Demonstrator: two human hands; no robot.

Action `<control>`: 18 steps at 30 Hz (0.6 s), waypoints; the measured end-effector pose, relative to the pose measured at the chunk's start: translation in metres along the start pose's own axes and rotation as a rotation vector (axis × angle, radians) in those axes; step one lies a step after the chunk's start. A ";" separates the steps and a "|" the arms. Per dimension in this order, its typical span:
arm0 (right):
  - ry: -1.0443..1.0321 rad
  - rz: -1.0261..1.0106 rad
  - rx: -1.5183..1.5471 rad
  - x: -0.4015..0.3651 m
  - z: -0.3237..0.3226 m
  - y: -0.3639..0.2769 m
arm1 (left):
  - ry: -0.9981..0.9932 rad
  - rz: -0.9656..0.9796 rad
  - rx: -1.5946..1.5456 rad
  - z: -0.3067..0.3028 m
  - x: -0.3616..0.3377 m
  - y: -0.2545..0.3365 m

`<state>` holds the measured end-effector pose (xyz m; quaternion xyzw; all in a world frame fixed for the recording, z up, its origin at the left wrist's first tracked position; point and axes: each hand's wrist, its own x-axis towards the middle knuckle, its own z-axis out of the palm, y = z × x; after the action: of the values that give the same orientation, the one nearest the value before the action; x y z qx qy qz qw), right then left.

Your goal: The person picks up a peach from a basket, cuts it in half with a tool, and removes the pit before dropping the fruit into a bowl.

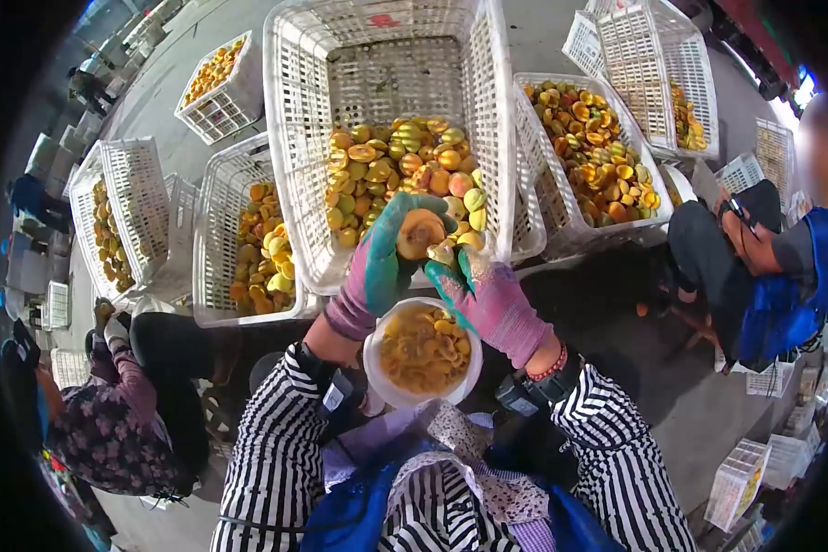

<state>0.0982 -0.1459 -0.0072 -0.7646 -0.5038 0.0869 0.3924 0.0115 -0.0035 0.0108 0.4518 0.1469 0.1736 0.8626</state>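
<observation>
Green and pink gloves cover both my hands at the middle of the frame. My left hand (382,247) is closed around a brownish-orange fruit (420,233), its round face towards me, no long axis showing. My right hand (499,304) is nearer its lower right edge, fingers bent by a small pale piece (443,251); I cannot tell whether they grip it. The white bowl (372,357) sits below, the fruit-filled crate (296,147) above.
</observation>
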 end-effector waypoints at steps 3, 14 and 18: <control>-0.041 -0.014 0.064 0.003 0.004 -0.005 | -0.087 0.222 0.365 -0.019 0.004 -0.004; -0.625 0.505 1.030 0.015 -0.003 -0.041 | 0.205 0.611 0.752 -0.010 -0.009 -0.001; -0.334 0.219 1.228 0.002 0.029 -0.028 | 0.269 0.475 0.638 0.007 -0.018 0.014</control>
<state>0.0638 -0.1245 -0.0073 -0.4240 -0.3356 0.5167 0.6638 -0.0043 -0.0093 0.0284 0.6910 0.1962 0.3710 0.5885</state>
